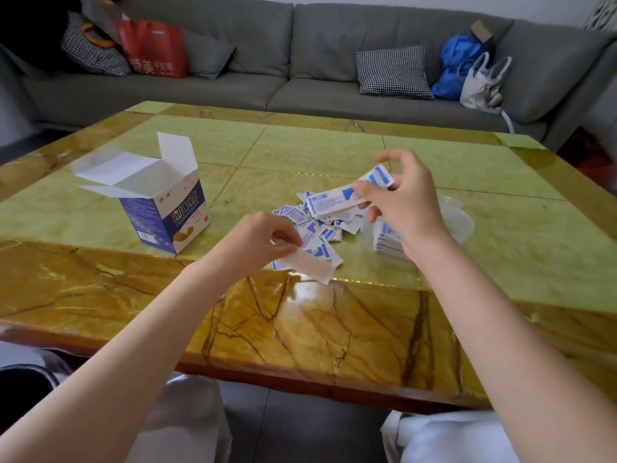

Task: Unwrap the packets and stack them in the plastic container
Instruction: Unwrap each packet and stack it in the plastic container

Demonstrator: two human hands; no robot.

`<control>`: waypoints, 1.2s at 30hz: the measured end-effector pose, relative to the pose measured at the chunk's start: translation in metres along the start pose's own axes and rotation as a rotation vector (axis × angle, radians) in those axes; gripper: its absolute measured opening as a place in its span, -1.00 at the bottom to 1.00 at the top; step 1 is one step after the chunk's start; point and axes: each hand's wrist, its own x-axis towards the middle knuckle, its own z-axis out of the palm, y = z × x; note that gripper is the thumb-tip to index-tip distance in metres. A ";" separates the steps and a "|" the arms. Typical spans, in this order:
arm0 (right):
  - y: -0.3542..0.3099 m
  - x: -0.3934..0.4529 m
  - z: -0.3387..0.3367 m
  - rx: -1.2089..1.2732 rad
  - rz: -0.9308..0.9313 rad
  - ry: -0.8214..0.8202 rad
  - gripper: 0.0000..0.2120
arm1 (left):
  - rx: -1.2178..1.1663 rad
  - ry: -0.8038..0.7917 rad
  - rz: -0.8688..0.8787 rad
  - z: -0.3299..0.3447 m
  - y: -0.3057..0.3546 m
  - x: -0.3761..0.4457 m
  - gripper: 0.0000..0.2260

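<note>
A grey sofa [300, 61] fills the top of the frame behind a wide green and amber stone surface [334, 152], where a person seated at the near edge works through a heap of bandage packets. At left of centre stands an opened cardboard box [167, 208], flaps up. Right of centre, partly hidden behind the right wrist, sits the clear plastic container [460, 218], with a stack of strips [385, 240] at its left side; whether the stack lies inside it cannot be told. Between box and container lies a pile of torn wrappers [317, 228].

The right hand [407, 202], raised above the pile, pinches a blue-and-white packet [347, 197] whose long axis slants from lower left to upper right. The left hand [263, 242], lower and nearer the camera, has its fingers [287, 240] curled on a bare tan strip [314, 267] pointing down and right. That strip lies left of the container, so it likely must travel rightward across the pile; open surface lies beyond and in front.
</note>
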 end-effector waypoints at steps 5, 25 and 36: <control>-0.001 0.000 -0.008 -0.271 -0.076 -0.112 -0.83 | 0.486 0.402 0.407 0.004 -0.017 -0.003 -0.90; 0.016 -0.018 0.012 -0.622 -0.017 -0.474 -0.73 | 0.267 -0.094 0.026 0.011 -0.014 -0.008 -0.82; 0.024 -0.033 0.019 -0.310 0.370 -0.620 -0.88 | 0.217 -0.130 -0.072 0.019 0.005 0.005 -0.50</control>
